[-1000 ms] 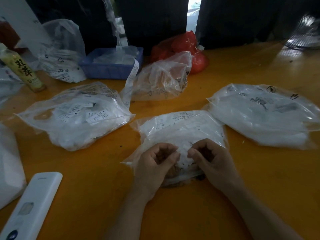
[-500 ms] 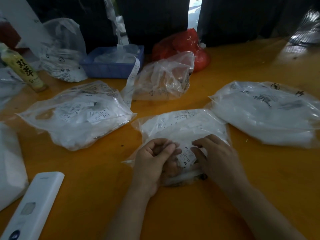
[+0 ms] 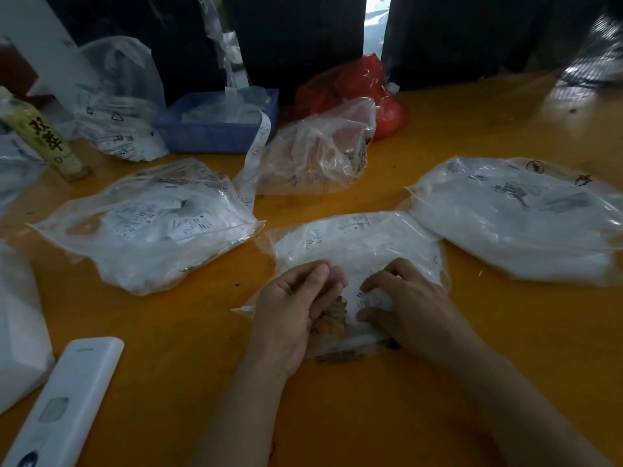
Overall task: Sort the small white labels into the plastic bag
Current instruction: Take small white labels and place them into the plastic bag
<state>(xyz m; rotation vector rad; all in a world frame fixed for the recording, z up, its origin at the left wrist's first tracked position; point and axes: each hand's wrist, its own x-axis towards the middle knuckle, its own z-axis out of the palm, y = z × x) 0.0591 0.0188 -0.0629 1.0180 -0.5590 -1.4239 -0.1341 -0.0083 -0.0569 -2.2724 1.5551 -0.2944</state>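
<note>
Nearest me, a white remote (image 3: 64,402) lies on the orange tabletop (image 3: 371,416), out of the way. My left hand (image 3: 291,310) is loosely curled at the bag (image 3: 357,251) mouth; whether it pinches the film, can't tell. My right hand (image 3: 409,306) has fingers bent over a label (image 3: 369,299), prob. pinning it so it slides in. The bag's long axis runs near to far, mouth toward me, w/ labels packed inside. Farther out, other filled bags sit left (image 3: 148,224) & right (image 3: 519,217), presumably other sorts. Blue tray (image 3: 215,129) at the back.
</note>
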